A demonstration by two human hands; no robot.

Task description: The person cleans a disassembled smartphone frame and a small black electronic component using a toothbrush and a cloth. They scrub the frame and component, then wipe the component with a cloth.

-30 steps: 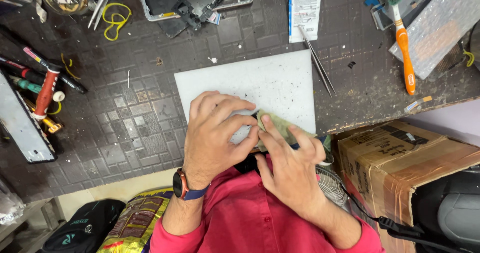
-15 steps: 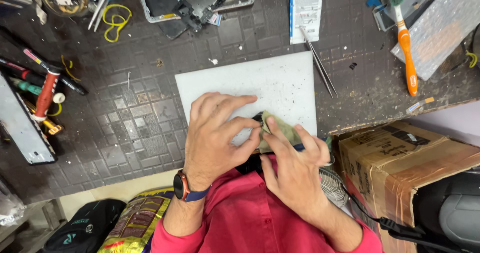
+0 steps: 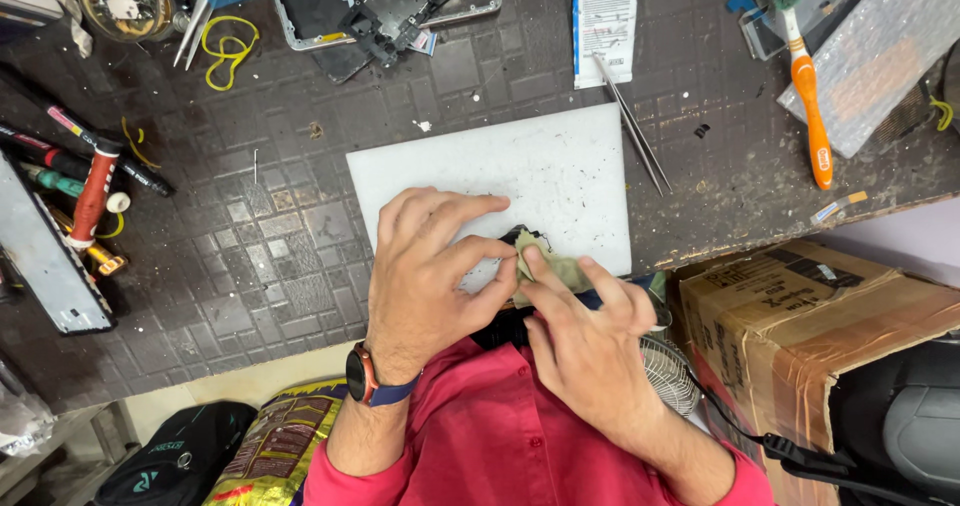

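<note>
My left hand [image 3: 430,266] rests on the near edge of a white board [image 3: 520,166] and pinches a small dark part [image 3: 519,236] that peeks out between my fingers. My right hand [image 3: 585,336] presses a crumpled greenish cloth [image 3: 557,269] against that part with the index finger. Most of the dark part is hidden under both hands. A watch with a red rim sits on my left wrist [image 3: 362,374].
Metal tweezers [image 3: 632,126] lie at the board's right edge. An orange toothbrush [image 3: 808,81] and bubble wrap [image 3: 880,46] lie far right. An opened device frame [image 3: 385,1] sits at the top, red-handled tools [image 3: 90,191] at left, a cardboard box [image 3: 810,316] below right.
My right hand has slid the cloth a little down and toward me along the dark part. My left hand keeps its grip in nearly the same place.
</note>
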